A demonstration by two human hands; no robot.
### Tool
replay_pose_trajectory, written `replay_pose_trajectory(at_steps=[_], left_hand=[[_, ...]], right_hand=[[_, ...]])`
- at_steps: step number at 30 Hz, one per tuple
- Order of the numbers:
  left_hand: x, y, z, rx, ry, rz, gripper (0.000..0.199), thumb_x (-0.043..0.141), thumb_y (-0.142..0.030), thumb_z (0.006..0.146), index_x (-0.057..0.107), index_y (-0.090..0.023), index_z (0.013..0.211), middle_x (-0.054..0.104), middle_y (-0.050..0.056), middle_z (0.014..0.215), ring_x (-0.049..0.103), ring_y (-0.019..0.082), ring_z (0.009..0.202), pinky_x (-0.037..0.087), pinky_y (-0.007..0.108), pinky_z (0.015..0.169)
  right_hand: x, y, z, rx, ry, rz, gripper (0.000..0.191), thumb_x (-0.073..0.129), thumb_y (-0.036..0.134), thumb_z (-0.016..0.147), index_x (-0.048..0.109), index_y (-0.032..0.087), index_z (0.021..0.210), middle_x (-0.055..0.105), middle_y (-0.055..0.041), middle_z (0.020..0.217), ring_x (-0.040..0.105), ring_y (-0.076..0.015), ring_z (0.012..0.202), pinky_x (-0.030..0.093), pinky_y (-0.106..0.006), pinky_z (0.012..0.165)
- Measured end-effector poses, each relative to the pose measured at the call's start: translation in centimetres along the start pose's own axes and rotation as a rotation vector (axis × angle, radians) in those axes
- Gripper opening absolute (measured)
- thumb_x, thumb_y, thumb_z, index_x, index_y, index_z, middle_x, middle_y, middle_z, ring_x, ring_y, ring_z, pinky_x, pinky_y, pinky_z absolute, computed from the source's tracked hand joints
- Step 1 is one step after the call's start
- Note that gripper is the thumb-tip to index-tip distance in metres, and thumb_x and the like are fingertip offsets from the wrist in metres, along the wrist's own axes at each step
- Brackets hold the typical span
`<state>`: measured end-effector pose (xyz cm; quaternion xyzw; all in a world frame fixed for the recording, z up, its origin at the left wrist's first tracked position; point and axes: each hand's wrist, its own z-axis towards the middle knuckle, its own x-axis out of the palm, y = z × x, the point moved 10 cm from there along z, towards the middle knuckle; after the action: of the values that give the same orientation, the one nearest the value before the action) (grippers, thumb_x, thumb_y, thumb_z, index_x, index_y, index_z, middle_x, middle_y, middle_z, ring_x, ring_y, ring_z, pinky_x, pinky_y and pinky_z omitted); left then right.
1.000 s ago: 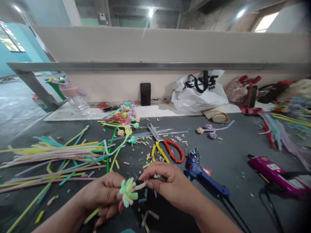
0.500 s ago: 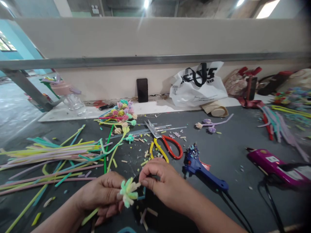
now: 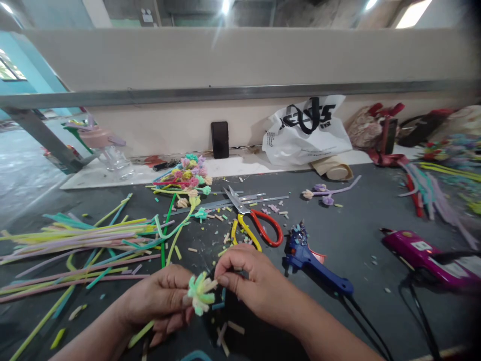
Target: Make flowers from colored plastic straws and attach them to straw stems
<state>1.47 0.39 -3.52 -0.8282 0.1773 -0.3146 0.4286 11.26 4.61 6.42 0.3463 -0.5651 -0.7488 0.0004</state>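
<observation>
My left hand [image 3: 165,298] grips a small pipe-cleaner flower [image 3: 202,295] with green, yellow and cream petals, its fingers closed at the flower's left side. A yellow-green stem [image 3: 142,334] shows below that hand. The thumb and index finger of my right hand [image 3: 250,283] pinch at the tip of a cream petal on the flower's right. Just beyond my right hand lie scissors [image 3: 250,215] with one red and one yellow handle, blades apart. To its right rests a blue glue gun [image 3: 317,265]. Short cut pieces [image 3: 236,328] are scattered below the hands.
Many loose pipe cleaners [image 3: 86,240] spread over the left of the dark table. Finished flowers [image 3: 191,173] are piled behind them. A black phone [image 3: 220,140] leans on the back panel beside a white bag [image 3: 306,133]. A magenta glue gun [image 3: 424,255] with a cable lies at right.
The flower has turned slightly and shifted a little up and to the right in my left hand. My right hand stays at its petal.
</observation>
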Motion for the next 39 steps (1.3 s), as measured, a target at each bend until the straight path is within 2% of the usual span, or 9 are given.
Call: replay_pose_trajectory(at_steps=[4, 7, 11, 15, 21, 26, 31, 39], left_hand=[[-0.2, 0.0, -0.1, -0.006, -0.034, -0.095, 0.035, 0.067, -0.045, 0.067, 0.063, -0.011, 0.061, 0.046, -0.002, 0.035, 0.033, 0.003, 0.022, 0.026, 0.014, 0.024], [-0.2, -0.2, -0.1, 0.014, -0.036, -0.144, 0.034, 0.068, -0.044, 0.066, 0.062, -0.011, 0.061, 0.045, -0.003, 0.035, 0.032, 0.003, 0.021, 0.028, 0.013, 0.024], [0.0, -0.5, -0.2, 0.052, -0.034, -0.151, 0.031, 0.067, -0.041, 0.069, 0.063, -0.011, 0.062, 0.045, -0.003, 0.036, 0.03, 0.001, 0.023, 0.027, 0.013, 0.025], [0.3, -0.7, -0.1, 0.054, -0.027, -0.132, 0.03, 0.067, -0.041, 0.069, 0.063, -0.012, 0.063, 0.044, -0.004, 0.036, 0.03, 0.002, 0.023, 0.028, 0.012, 0.026], [0.3, -0.7, 0.1, 0.06, 0.0, -0.079, 0.032, 0.065, -0.042, 0.071, 0.062, -0.011, 0.063, 0.042, -0.005, 0.034, 0.027, 0.002, 0.023, 0.027, 0.013, 0.025], [0.0, -0.8, 0.1, 0.065, -0.036, -0.066, 0.031, 0.064, -0.041, 0.072, 0.062, -0.011, 0.064, 0.046, -0.003, 0.038, 0.028, 0.001, 0.025, 0.03, 0.012, 0.027], [0.2, -0.7, 0.2, 0.062, -0.016, -0.071, 0.033, 0.064, -0.041, 0.071, 0.061, -0.01, 0.064, 0.046, -0.003, 0.037, 0.028, 0.002, 0.023, 0.028, 0.012, 0.024], [0.3, -0.1, 0.3, 0.038, 0.027, -0.055, 0.036, 0.064, -0.045, 0.07, 0.06, -0.009, 0.063, 0.047, -0.002, 0.037, 0.034, 0.003, 0.023, 0.032, 0.012, 0.025]], right_hand=[[-0.7, -0.9, 0.1, 0.054, -0.039, 0.015, 0.009, 0.057, 0.018, 0.08, 0.061, 0.019, 0.072, 0.06, 0.0009, 0.071, 0.053, -0.0133, 0.073, 0.038, -0.026, 0.069], [-0.8, 0.0, 0.0, -0.036, -0.082, -0.056, 0.015, 0.052, 0.022, 0.083, 0.058, 0.018, 0.069, 0.057, 0.0015, 0.066, 0.051, -0.0125, 0.068, 0.037, -0.029, 0.073], [-0.5, 1.4, -0.4, -0.17, -0.128, -0.21, 0.015, 0.048, 0.017, 0.082, 0.053, 0.018, 0.068, 0.052, 0.0042, 0.061, 0.048, -0.0099, 0.061, 0.03, -0.034, 0.084], [-0.1, 1.8, -0.6, -0.229, -0.132, -0.292, 0.015, 0.046, 0.014, 0.08, 0.05, 0.018, 0.066, 0.05, 0.0049, 0.06, 0.046, -0.0097, 0.06, 0.027, -0.034, 0.086], [0.1, 1.8, -0.6, -0.236, -0.127, -0.271, 0.014, 0.047, 0.015, 0.079, 0.051, 0.018, 0.066, 0.051, 0.0057, 0.06, 0.046, -0.0087, 0.059, 0.027, -0.033, 0.085], [0.5, 2.0, -0.7, -0.265, -0.103, -0.242, 0.013, 0.047, 0.011, 0.075, 0.05, 0.018, 0.065, 0.048, 0.0069, 0.059, 0.044, -0.0073, 0.057, 0.028, -0.031, 0.084], [0.5, 2.2, -0.8, -0.304, -0.094, -0.202, 0.014, 0.047, 0.012, 0.078, 0.051, 0.019, 0.066, 0.051, 0.0062, 0.061, 0.047, -0.0078, 0.059, 0.027, -0.033, 0.088], [0.8, 2.5, -0.8, -0.339, -0.04, -0.16, 0.013, 0.046, 0.012, 0.082, 0.052, 0.018, 0.072, 0.057, 0.0038, 0.068, 0.05, -0.0079, 0.064, 0.03, -0.03, 0.086]])
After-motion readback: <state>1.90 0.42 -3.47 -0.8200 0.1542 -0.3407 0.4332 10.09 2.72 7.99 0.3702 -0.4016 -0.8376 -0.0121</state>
